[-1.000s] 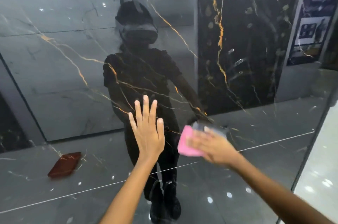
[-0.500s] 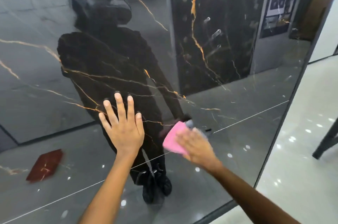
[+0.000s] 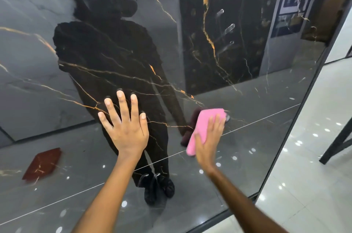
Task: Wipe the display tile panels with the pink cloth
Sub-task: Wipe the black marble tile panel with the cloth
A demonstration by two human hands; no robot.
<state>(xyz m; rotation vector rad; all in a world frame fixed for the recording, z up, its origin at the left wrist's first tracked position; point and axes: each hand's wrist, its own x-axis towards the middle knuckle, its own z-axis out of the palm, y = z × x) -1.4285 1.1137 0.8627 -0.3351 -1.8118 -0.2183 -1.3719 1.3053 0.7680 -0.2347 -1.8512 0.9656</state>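
Note:
A tall glossy black tile panel point(image 3: 238, 72) with gold veins fills most of the head view and mirrors the room and the person. My left hand point(image 3: 125, 128) lies flat on it with fingers spread and straight. To its right, my right hand point(image 3: 208, 137) presses a folded pink cloth point(image 3: 203, 124) flat against the panel with straight fingers. The cloth's lower right part is hidden under the hand.
The panel's dark right edge point(image 3: 297, 118) runs diagonally down to the floor. Beyond it lies a shiny white tiled floor point(image 3: 308, 185) with a black table leg point(image 3: 341, 141) at the far right. A reddish tile sample point(image 3: 42, 162) shows as a reflection at lower left.
The view has shifted to the right along the panel. My right hand has turned fingers-up and moved the cloth up and to the right. My left hand stays flat on the panel.

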